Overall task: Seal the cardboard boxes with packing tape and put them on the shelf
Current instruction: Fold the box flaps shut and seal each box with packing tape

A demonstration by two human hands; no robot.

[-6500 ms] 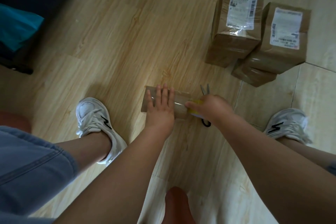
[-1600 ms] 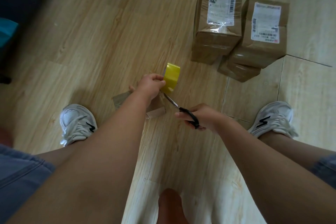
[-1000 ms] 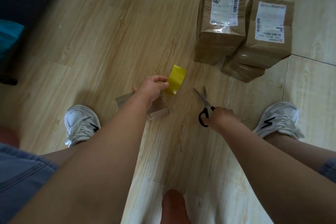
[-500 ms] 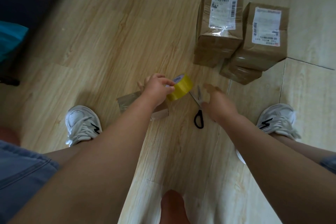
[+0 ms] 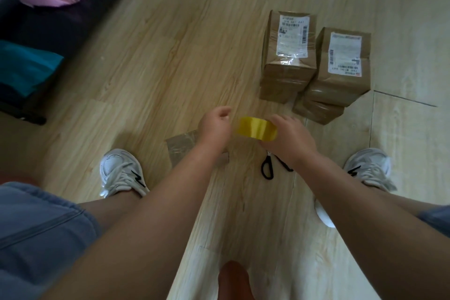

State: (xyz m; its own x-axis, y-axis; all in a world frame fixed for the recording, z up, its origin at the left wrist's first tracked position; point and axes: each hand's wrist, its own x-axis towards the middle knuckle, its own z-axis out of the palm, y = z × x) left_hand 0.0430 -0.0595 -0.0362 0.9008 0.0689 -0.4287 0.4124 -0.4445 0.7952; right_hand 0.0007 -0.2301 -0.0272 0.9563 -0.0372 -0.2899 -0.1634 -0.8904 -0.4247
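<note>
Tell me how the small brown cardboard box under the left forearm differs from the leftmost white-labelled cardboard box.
The small brown cardboard box shows no label; the leftmost labelled cardboard box carries a white one. The small box lies alone, partly hidden by the forearm; the labelled box sits against another box. Both are cardboard on the floor.

Reaches forward with both bare forearms, which enter from 7 o'clock and from 4 o'clock and come close together near the middle of the view. Holds the left hand [image 5: 214, 129] with its back upward and the fingers curled in, fingertips turned toward 1 o'clock, just beside the yellow glossy roll of packing tape [image 5: 257, 128]; impossible to tell through the blur whether anything is pinched there. Grips that roll from its 3 o'clock side with the right hand [image 5: 291, 140], fingers curled over its top edge, wrist straight. Has the two hands apart, with the roll between.
</note>
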